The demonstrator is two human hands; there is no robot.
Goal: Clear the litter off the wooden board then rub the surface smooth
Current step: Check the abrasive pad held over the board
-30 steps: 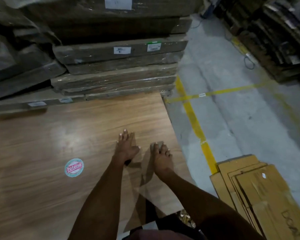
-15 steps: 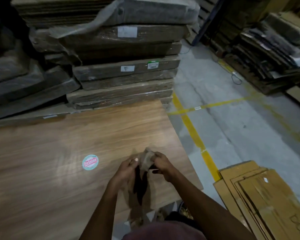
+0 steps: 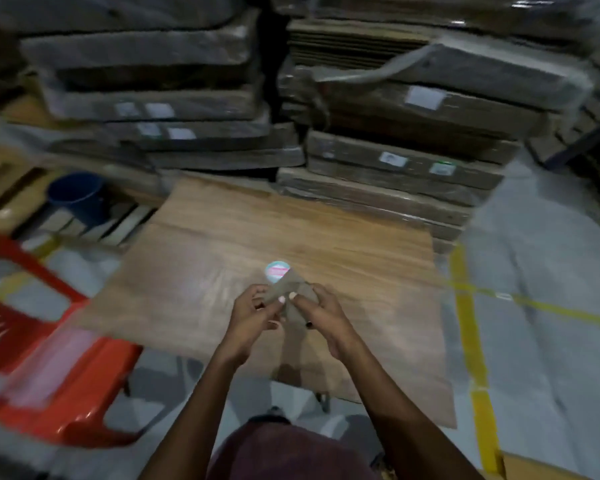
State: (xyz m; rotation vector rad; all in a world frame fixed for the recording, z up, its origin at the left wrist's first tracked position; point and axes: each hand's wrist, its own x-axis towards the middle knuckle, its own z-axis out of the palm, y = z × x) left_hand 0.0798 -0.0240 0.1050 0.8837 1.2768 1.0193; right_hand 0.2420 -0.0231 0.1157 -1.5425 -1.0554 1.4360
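A large wooden board [image 3: 222, 258] lies flat in front of me, with a round teal and pink sticker [image 3: 275, 270] near its middle. Both my hands are raised just above the board's near half. My left hand [image 3: 252, 315] and my right hand [image 3: 321, 315] pinch the same small folded brown sheet [image 3: 290, 289], which looks like sandpaper, its corner pointing up toward the sticker. The image is blurred by head motion.
Stacks of wrapped flat cartons [image 3: 388, 157] rise right behind the board. A red plastic chair [image 3: 49, 375] stands at the left, a dark blue bucket [image 3: 75, 194] beyond it. Yellow floor lines [image 3: 468, 327] run along the grey concrete at the right.
My hands left the board's surface, lifted the brown sheet and brought it together between them. My view has swung left and back, bringing the red chair and bucket into sight.
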